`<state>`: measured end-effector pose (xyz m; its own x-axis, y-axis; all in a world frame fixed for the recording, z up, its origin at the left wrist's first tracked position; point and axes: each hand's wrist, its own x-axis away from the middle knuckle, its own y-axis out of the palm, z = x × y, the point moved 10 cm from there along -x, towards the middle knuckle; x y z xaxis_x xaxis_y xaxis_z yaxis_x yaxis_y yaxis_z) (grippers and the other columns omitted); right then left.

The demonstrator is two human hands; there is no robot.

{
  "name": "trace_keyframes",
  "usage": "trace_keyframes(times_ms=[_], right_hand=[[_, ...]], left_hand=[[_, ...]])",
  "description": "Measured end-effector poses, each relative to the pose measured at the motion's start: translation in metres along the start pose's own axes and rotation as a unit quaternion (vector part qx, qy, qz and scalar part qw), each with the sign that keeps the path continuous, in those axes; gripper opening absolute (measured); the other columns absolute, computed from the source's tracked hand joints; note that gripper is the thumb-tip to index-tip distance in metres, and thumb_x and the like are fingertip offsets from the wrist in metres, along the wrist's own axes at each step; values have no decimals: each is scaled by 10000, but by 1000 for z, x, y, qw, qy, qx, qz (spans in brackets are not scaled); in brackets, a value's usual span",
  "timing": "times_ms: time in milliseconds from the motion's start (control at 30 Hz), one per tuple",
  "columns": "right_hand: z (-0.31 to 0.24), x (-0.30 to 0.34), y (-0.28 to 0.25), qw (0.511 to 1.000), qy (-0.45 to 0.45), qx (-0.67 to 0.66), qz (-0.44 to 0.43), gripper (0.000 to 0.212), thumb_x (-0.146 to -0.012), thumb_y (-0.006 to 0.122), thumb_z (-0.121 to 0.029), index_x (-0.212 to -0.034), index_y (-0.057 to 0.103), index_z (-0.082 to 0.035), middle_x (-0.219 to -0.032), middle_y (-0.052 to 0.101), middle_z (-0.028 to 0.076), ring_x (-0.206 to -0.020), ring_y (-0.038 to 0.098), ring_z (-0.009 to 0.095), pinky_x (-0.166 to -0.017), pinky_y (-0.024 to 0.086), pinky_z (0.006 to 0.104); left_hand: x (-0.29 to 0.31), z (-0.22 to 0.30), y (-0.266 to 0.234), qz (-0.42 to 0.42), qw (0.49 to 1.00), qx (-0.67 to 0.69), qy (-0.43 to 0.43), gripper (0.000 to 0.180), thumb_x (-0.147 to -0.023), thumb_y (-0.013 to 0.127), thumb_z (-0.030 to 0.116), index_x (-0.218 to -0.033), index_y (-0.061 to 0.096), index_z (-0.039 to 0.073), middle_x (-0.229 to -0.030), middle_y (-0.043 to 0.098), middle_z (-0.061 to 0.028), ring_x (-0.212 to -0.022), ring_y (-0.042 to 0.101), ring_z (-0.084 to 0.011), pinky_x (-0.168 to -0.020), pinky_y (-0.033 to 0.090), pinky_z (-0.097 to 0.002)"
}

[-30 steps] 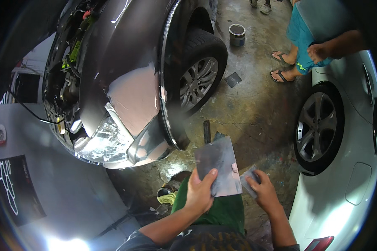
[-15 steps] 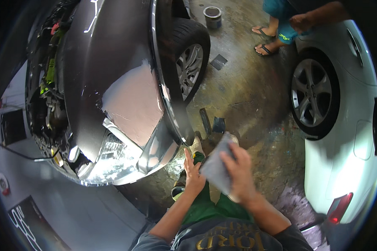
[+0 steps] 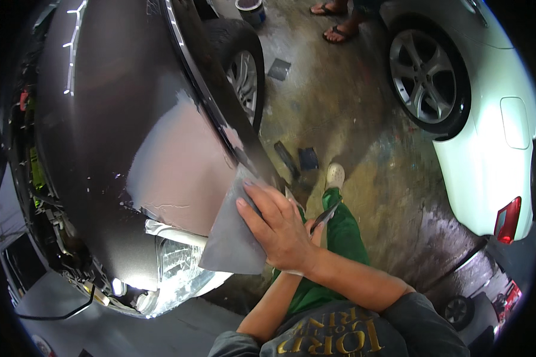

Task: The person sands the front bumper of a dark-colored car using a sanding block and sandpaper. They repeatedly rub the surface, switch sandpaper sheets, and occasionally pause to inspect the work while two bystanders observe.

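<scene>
My right hand grips a grey sheet of sandpaper, its fingers laid over the upper face. The sheet overlaps the lower right edge of a pinkish filler patch on a dark car's front fender; whether it presses there I cannot tell. My left forearm crosses beneath the right one. Most of my left hand is hidden, and a thin dark strip sticks out from it. Below the patch sits the headlight, with whitish tape along its upper edge.
A white car stands to the right. On the stained floor lie a dark block and dark square sheets, one near my shoe. At the top are a can and another person's sandalled feet.
My right hand has carried the sandpaper leftward and up to the fender's filler patch. My left hand has gone from beside the bumper to beneath my right arm. The view has shifted.
</scene>
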<state>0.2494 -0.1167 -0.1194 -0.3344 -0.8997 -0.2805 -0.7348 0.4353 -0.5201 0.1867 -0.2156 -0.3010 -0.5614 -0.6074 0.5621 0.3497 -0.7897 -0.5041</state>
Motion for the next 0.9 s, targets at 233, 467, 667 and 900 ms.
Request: trace_keyframes(times_ms=[233, 467, 667, 900], right_hand=[[4, -9, 19, 1000, 4, -4, 20, 641, -813, 613, 16, -1441, 487, -19, -1515, 429, 216, -1373, 407, 375, -1131, 411, 505], [11, -11, 31, 1000, -4, -12, 9, 632, -832, 603, -23, -1450, 473, -34, -1500, 444, 214, -1391, 397, 391, -1145, 379, 534], [21, 51, 10, 997, 63, 0, 52, 562, -901, 569, -74, -1450, 456, -28, -1525, 394, 251, -1422, 376, 423, -1152, 351, 531], [91, 106, -74, 958, 243, 22, 150, 518, -1065, 392, -167, -1519, 294, 62, -1584, 279, 280, -1442, 359, 407, -1164, 337, 488]], left_hand=[[8, -22, 7, 9, 997, 82, -13, 366, -940, 670, 307, -1044, 745, -35, -1674, 106, -256, -1404, 371, -431, -1188, 279, -509], [-6, -20, 2, 15, 998, 52, 16, 339, -946, 663, 329, -1032, 740, 10, -1650, 123, -318, -1385, 385, -477, -1171, 284, -564], [7, 17, -3, 60, 960, -244, 121, 336, -951, 645, 305, -1167, 689, 51, -1591, 280, -309, -1416, 320, -484, -1192, 217, -559], [43, -23, 17, 46, 989, 95, 104, 225, -904, 709, 114, -1115, 736, 41, -1626, 108, -369, -1407, 285, -532, -1163, 257, -547]])
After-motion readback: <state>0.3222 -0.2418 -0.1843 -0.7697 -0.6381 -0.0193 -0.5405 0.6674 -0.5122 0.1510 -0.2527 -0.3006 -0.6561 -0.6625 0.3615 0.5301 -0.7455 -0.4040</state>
